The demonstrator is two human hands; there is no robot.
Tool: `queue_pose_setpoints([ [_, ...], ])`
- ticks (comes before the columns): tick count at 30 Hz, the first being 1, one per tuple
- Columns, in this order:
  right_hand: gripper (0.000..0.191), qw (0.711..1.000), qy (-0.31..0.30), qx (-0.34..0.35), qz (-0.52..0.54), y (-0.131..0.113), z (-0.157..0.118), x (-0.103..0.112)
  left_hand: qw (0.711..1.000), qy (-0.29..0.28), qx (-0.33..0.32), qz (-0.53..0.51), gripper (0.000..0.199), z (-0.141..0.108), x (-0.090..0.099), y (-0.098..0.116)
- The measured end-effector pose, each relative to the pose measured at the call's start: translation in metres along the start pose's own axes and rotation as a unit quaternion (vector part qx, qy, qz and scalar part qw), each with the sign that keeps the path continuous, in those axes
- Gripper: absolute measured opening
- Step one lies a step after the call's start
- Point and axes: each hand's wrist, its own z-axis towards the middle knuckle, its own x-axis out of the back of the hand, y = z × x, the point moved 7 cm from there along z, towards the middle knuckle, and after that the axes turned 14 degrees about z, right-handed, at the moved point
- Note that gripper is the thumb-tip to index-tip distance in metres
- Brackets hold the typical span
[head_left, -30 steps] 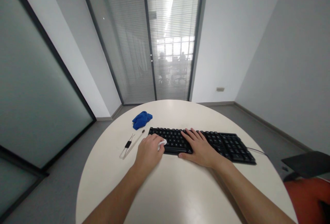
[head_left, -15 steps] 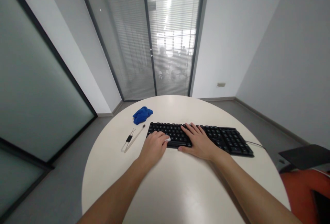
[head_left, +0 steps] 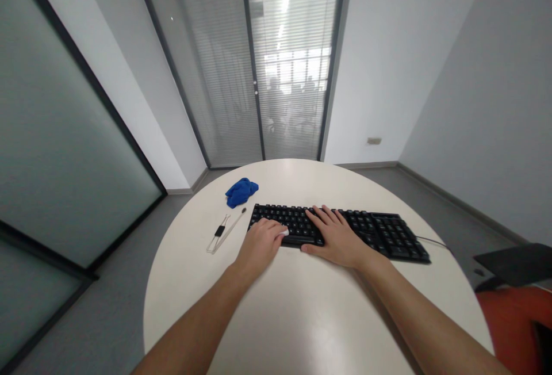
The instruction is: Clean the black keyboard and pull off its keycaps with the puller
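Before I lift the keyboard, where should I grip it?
Probably at the two short ends of the keyboard, coming in from left and right: it lies flat, long and low, so that should balance it. Keep clear of the cord by its right end.

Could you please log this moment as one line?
left hand: holds small white object; right hand: spread on black keyboard; table: blue cloth

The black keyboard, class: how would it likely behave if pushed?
The black keyboard is probably stiff, judging by its slab-like case. Lying flat, it seems unlikely to roll or tip. Its cable might drag slightly.
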Motion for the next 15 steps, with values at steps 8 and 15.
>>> queue_pose_setpoints([
  [8,0.098,1.000,0.016,-0.001,0.000,-0.0007,-0.0005,0.0005,1.000,0.011,-0.006,-0.019,0.023,0.0004,-0.0005,0.0001],
  [15,0.100,1.000,0.013,-0.002,-0.002,-0.0001,-0.0001,0.0002,0.999,0.010,-0.035,-0.040,0.024,0.0003,-0.0010,0.0083],
])
